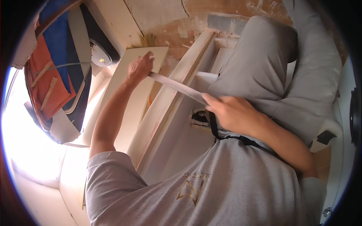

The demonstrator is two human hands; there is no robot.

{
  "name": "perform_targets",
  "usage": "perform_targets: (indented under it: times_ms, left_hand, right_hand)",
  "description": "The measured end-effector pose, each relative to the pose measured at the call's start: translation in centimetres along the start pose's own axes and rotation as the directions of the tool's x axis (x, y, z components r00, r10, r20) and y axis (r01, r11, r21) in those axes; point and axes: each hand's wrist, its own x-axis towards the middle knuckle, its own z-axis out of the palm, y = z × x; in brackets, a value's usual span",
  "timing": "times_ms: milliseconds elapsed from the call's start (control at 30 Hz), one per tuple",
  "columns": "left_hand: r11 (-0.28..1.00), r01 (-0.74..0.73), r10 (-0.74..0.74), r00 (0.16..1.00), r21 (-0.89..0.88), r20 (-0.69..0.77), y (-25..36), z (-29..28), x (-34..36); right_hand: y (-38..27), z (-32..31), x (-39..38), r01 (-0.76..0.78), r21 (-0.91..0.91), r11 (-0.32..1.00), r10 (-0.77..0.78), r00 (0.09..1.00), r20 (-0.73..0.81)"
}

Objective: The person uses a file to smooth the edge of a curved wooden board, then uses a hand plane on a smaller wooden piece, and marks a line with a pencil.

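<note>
Single view only: head-mounted fisheye, left unit of the pair, so no second view to share any scene with. It looks steeply down the wearer's own torso; the grey T-shirt (211, 188) fills the frame from 5 to 7 o'clock, very close to the lens. Grey-trousered knee (264, 49) rises toward 1 o'clock. Both forearms enter from the lower half, left hand (140, 67) out at 11 o'clock, right hand (232, 113) near centre. Pale boards (169, 101) run on a diagonal through centre. Straight edges bow toward the rim; black vignette in the corners; strong overexposure at 8 to 9 o'clock.
</note>
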Motion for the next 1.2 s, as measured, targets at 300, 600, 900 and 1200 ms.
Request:
perform_targets:
  times_ms: [300, 600, 900, 1200]
  left_hand:
    - [0.992, -0.090, 0.092, 0.996, -0.091, 0.013, 8.3, -1.5, -6.1]
    - [0.994, -0.020, 0.026, 0.998, 0.112, -0.051, -3.3, 3.5, 5.6]
    - [0.982, -0.188, 0.186, 0.980, 0.015, 0.064, 8.7, -1.0, -4.0]
    - [0.997, -0.076, 0.074, 0.994, -0.025, -0.078, 4.1, 2.1, 1.6]
  right_hand:
    - [-2.2, -5.5, -8.2, -0.046, -0.088, 0.995, 0.052, 0.997, 0.062]
    - [-0.3, 2.9, 5.7, 0.012, -0.068, 0.998, -0.013, 1.000, -0.011]
    - [-1.0, -4.5, -9.1, -0.001, -0.022, 1.000, -0.001, 0.998, -0.067]
    - [-0.9, -0.8, -1.3, -0.036, -0.035, 0.999, 0.035, 0.999, -0.005]
